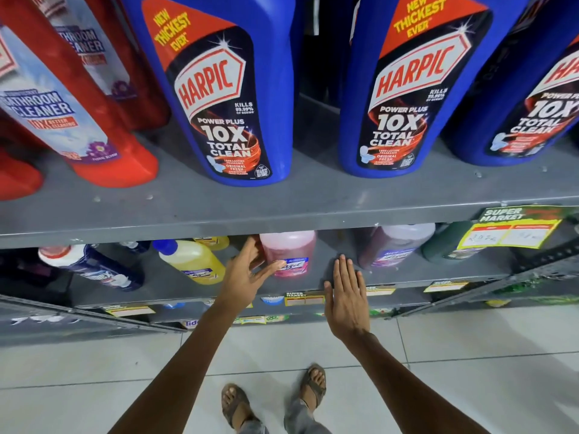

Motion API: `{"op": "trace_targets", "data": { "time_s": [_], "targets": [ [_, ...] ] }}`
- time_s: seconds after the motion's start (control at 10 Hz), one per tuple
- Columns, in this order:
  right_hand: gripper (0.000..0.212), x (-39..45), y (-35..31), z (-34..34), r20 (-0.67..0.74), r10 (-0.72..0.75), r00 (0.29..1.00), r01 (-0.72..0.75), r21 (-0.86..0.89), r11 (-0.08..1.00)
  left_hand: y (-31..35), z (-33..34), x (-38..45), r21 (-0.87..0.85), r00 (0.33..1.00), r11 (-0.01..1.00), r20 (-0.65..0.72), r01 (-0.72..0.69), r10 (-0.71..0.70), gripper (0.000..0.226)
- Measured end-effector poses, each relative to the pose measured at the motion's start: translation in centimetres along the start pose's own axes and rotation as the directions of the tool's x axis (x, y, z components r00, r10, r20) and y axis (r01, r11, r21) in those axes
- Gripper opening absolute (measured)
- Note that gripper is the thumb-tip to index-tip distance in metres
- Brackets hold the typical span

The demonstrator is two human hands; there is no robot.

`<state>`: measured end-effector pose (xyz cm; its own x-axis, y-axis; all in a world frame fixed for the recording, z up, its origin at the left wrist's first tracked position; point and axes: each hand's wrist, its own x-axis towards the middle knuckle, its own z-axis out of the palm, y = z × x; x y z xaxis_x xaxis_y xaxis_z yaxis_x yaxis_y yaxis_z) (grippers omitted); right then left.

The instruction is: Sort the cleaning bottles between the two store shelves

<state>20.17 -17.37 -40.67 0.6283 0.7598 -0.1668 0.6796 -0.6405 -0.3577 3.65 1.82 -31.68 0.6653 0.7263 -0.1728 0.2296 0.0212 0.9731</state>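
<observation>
Blue Harpic bottles (232, 98) and red bathroom cleaner bottles (78, 114) stand on the upper grey shelf (282, 211). On the lower shelf (407, 274) stand a pink bottle (289, 255), a yellow bottle (191, 260), a dark blue bottle with a white cap (94, 269), a purple bottle (391, 247) and a dark green one (445, 249). My left hand (247, 272) is open, fingers spread, touching the pink bottle's left side. My right hand (346, 296) is open and flat, just right of the pink bottle, holding nothing.
Yellow price tags (510, 234) hang on the upper shelf's front edge at right, more on the lower shelf's edge (304, 299). Further shelves lie below. The tiled floor (125, 371) and my sandalled feet (272, 399) are beneath.
</observation>
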Motion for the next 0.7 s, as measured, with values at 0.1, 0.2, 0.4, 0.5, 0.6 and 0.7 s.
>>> {"op": "trace_targets", "data": {
  "time_s": [0.1, 0.2, 0.4, 0.5, 0.6, 0.7],
  "targets": [
    [0.069, 0.0, -0.1, 0.1, 0.001, 0.003, 1.000, -0.003, -0.009, 1.000, 0.0, 0.4, 0.0, -0.002, 1.000, 1.000, 0.008, 0.014, -0.014, 0.075],
    [0.067, 0.0, 0.0, 0.3, -0.021, -0.010, 1.000, 0.010, -0.029, 1.000, -0.1, 1.2, -0.2, -0.003, 1.000, 1.000, 0.003, 0.029, -0.029, 0.068],
    [0.067, 0.0, 0.2, 0.3, -0.004, -0.024, 1.000, 0.024, -0.047, 0.999, 0.5, 2.1, -0.5, -0.012, 0.999, 0.999, 0.004, 0.038, -0.038, 0.062],
    [0.067, -0.1, 0.1, 0.2, -0.006, -0.022, 1.000, 0.021, -0.045, 0.999, 0.2, 2.3, -0.9, 0.002, 1.000, 1.000, -0.023, 0.008, -0.008, 0.053],
    [0.063, -0.1, 0.1, 0.2, 0.001, -0.018, 1.000, 0.018, -0.074, 0.997, 0.0, 2.9, -1.6, 0.010, 0.998, 0.999, -0.044, -0.036, 0.037, 0.047],
    [0.061, 0.3, -0.1, 0.0, 0.001, -0.020, 1.000, 0.020, -0.091, 0.996, 0.0, 3.3, -2.2, 0.092, 0.998, 0.995, -0.049, -0.045, 0.050, 0.052]
  ]
}}
